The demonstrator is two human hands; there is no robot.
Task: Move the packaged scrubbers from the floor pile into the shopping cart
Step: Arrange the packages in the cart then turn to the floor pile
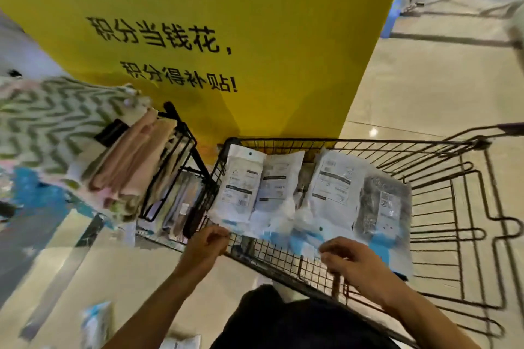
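A black wire shopping cart [442, 195] stands in front of me against a yellow pillar. Several white packaged scrubbers [286, 193] lie side by side in its basket, one dark pack [380, 201] at the right. My left hand [205, 246] is at the cart's near left rim, fingers curled and pinching the lower edge of the leftmost pack [238, 184]. Over the near rim hovers my right hand [351, 261], its fingers bent above a blue-and-white pack; whether it grips is blurred. Two more packs [96, 323] lie on the floor at the bottom left.
The yellow pillar [255, 37] with black lettering rises right behind the cart. A black wire rack [175, 167] with folded pink cloths [133, 161] stands left of the cart. Beige tiled floor [425, 79] stretches to the right.
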